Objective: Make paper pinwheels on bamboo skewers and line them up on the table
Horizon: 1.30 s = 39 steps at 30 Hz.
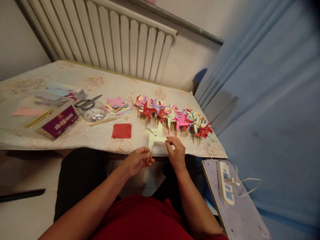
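Between my hands, just over the table's front edge, is a pale green paper pinwheel (155, 135) with a shiny pin at its centre. My left hand (140, 160) is closed on its stick below the blades. The fingertips of my right hand (176, 150) pinch the tip of its right blade. Beyond it stand several finished pinwheels (172, 115) in red, pink, purple and pale green, bunched in rows on their sticks. To the left of my hands lies a stack of red paper pieces (121, 131) with cut corners.
Loose sticks (103, 121) lie beside a clear dish of silver pins (97, 116), with scissors (87, 103) across its rim. Mixed coloured paper (117, 102) is piled behind. A purple-sided box (60, 121) sits at left. A power strip (225, 183) rests on a stool at right.
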Available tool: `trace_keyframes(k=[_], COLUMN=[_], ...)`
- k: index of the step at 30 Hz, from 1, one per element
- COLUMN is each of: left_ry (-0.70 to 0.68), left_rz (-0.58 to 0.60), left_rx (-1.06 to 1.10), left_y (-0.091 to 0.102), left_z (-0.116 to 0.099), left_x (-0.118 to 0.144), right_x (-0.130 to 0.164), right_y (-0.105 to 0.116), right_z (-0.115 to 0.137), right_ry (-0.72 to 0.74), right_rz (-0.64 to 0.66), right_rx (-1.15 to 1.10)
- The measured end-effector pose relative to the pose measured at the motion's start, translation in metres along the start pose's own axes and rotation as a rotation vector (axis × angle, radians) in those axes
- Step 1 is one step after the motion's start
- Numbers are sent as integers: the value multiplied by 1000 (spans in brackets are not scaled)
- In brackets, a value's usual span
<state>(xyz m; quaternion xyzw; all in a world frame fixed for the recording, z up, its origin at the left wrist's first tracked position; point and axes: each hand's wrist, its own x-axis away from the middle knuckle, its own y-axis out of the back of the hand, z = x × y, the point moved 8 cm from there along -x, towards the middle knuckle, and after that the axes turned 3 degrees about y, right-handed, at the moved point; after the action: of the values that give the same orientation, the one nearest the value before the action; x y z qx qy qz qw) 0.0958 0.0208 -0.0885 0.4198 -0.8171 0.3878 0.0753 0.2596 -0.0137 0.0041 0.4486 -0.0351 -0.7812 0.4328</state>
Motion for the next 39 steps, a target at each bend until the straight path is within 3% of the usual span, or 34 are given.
trace_keyframes(k=[5, 19, 24, 27, 31, 34, 39], left_ry=[2, -37, -15, -21, -18, -2, 1], left_rz=[11, 12, 35, 24, -15, -15, -4], left_rx=[12, 50, 61, 56, 28, 13, -38], left_y=[-2, -3, -4, -2, -1, -3, -5], left_z=[-1, -6, -3, -4, -4, -5, -5], left_x=[0, 0, 0, 0, 1, 2, 2], right_x=[6, 25, 31, 28, 9, -8, -19], right_y=[-1, -16, -29, -23, 10, 17, 5], right_z=[3, 41, 52, 47, 29, 21, 11], right_ry=[-11, 22, 88, 87, 47, 113, 183], right_rz=[-1, -16, 69, 67, -97, -52, 75], right_rx=[-1, 62, 114, 112, 194, 228, 150])
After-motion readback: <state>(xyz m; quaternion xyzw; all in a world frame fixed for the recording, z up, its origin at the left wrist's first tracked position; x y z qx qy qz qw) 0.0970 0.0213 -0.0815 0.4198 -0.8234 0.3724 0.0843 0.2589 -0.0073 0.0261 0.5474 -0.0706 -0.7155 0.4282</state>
